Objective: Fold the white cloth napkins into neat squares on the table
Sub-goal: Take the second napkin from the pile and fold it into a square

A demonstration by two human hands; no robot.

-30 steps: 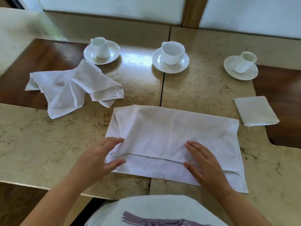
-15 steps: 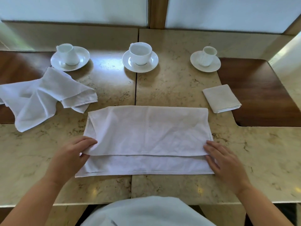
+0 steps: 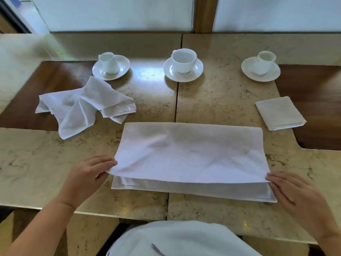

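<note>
Two marble-topped tables [image 3: 230, 100] butt edge to edge, beige stone with brown veining, glossy; dark wood insets sit at 9 and 3 o'clock. A seam runs from 12 to 6 o'clock through the middle.

Largest cloth: half-folded napkin [image 3: 188, 154], white woven fabric, rectangular, lying at centre across the seam. Upper layer is lifted slightly at its near edge; lower layer shows below it as a narrow strip with a stitched hem.

Left hand [image 3: 86, 177], at 8 o'clock of that napkin: fingers curled, pinching the near-left corner of the upper layer. Right hand [image 3: 299, 196], at 4 o'clock: fingertips pinch the near-right corner of the same layer, other fingers loosely spread.

Crumpled napkin [image 3: 83, 106], white, irregular heap with creases and a hemmed edge, at 10 o'clock, partly over the wood inset.

Folded napkin [image 3: 280, 112], neat square of several layers, at 2 o'clock, straddling stone and wood.

Three white glazed cups on round saucers along the far side: left cup [image 3: 108, 63] at 11 o'clock, middle cup [image 3: 184, 60] at 12, right cup [image 3: 263, 62] at 1. A thin dark line rings the base of the left and middle cups. No legible writing anywhere.
</note>
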